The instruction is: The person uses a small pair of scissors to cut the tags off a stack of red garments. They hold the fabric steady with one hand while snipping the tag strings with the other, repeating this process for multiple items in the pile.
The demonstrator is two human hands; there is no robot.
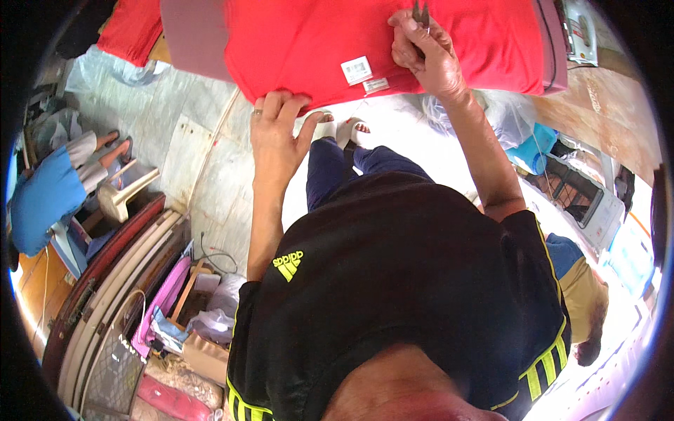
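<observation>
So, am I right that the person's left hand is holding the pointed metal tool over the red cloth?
Not quite: the head view shows that it is the right hand that holds the pointed metal tool over the red cloth.

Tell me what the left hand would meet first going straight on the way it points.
The red cloth: the left hand is at its near edge, with more cloth straight ahead. Whether the hand would slide over or under is unclear.

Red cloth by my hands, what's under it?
Under the red cloth, a mauve surface shows past its left and right edges; whatever lies beneath the middle is covered and can't be seen.
</observation>
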